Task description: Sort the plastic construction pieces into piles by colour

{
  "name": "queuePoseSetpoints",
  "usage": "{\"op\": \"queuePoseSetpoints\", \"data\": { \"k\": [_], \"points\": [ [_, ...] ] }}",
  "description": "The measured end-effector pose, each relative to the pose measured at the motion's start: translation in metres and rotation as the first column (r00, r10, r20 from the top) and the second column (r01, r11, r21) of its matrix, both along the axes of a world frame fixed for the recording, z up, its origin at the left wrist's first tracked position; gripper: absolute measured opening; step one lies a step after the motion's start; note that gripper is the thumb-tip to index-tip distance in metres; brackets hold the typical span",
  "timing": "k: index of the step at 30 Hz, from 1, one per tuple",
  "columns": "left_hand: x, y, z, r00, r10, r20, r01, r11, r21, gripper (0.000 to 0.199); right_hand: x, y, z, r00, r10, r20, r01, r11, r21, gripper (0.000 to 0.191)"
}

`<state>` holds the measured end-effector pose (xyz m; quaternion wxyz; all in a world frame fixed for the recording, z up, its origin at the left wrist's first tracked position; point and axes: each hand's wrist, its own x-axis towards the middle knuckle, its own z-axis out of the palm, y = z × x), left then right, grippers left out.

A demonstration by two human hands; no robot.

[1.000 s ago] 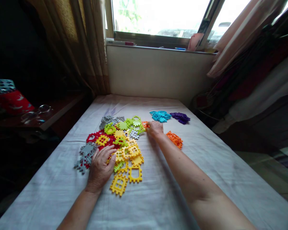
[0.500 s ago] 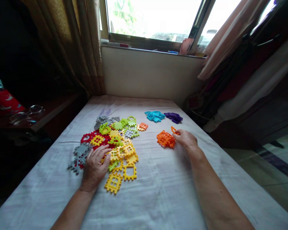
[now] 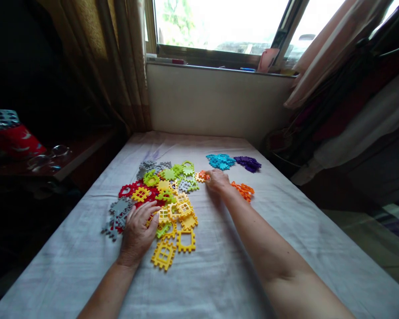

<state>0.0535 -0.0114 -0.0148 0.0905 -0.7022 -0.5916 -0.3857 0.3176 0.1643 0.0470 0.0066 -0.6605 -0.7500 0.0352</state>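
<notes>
My left hand (image 3: 140, 231) lies with fingers loosely spread on the near left of a mixed pile of plastic interlocking building pieces. Under and around it are grey pieces (image 3: 121, 206), red pieces (image 3: 128, 190) and yellow window-shaped pieces (image 3: 182, 208). At the pile's right edge my right hand (image 3: 218, 180) has its fingertips closed on a small orange building piece (image 3: 203, 176), partly hidden by the fingers. Just right of that wrist sits a heap of orange pieces (image 3: 244, 191), part of it behind the forearm. Lime-green pieces (image 3: 177, 169) lie toward the pile's far side.
Further back on the sheet-covered surface (image 3: 199, 283) are a heap of turquoise pieces (image 3: 220, 161) and one of purple pieces (image 3: 248, 163). A dark side table with glasses (image 3: 60, 151) and a red container (image 3: 18, 141) stands at left. Clothes hang on the right.
My right hand has left the orange heap, where it held an orange piece, and moved left to the pile's edge. The left hand stays on the pile. The view has shifted slightly.
</notes>
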Motion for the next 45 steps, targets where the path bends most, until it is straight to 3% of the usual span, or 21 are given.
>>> {"op": "queuePoseSetpoints", "data": {
  "k": [12, 20, 24, 29, 32, 36, 41, 45],
  "points": [
    [-0.001, 0.002, -0.002, 1.000, 0.007, 0.020, -0.007, 1.000, -0.012, 0.024, 0.005, -0.018, 0.002, 0.999, 0.047, 0.005, -0.047, 0.999, -0.024, 0.027],
    [-0.001, 0.002, -0.001, 0.999, 0.027, 0.037, -0.027, 1.000, -0.015, 0.026, 0.051, -0.053, 0.016, 0.995, -0.096, -0.034, 0.101, 0.969, 0.227, 0.058],
    [0.002, 0.001, 0.000, 0.998, 0.055, 0.032, -0.055, 0.998, -0.010, 0.026, 0.071, -0.079, 0.007, 0.996, -0.087, 0.034, 0.077, 0.968, 0.238, 0.046],
    [0.000, -0.001, 0.006, 0.996, 0.066, 0.059, -0.068, 0.997, 0.026, 0.023, 0.074, -0.096, -0.003, 0.994, -0.099, 0.056, 0.081, 0.964, 0.253, 0.043],
    [-0.016, -0.004, 0.017, 0.985, 0.138, 0.107, -0.150, 0.982, 0.118, 0.023, 0.061, -0.099, 0.001, 0.996, -0.077, 0.039, 0.063, 0.957, 0.282, 0.044],
    [-0.050, -0.005, 0.029, 0.943, 0.286, 0.168, -0.313, 0.936, 0.163, 0.022, 0.016, -0.091, 0.011, 0.992, 0.122, -0.042, -0.107, 0.958, 0.267, 0.044],
    [-0.072, 0.001, 0.020, 0.916, 0.354, 0.187, -0.378, 0.919, 0.112, 0.022, -0.068, -0.057, 0.015, 0.928, 0.359, -0.098, -0.334, 0.919, 0.208, 0.047],
    [-0.070, 0.003, 0.012, 0.920, 0.351, 0.175, -0.370, 0.925, 0.091, 0.024, -0.123, -0.025, 0.015, 0.899, 0.431, -0.079, -0.416, 0.896, 0.156, 0.045]
  ]
}}
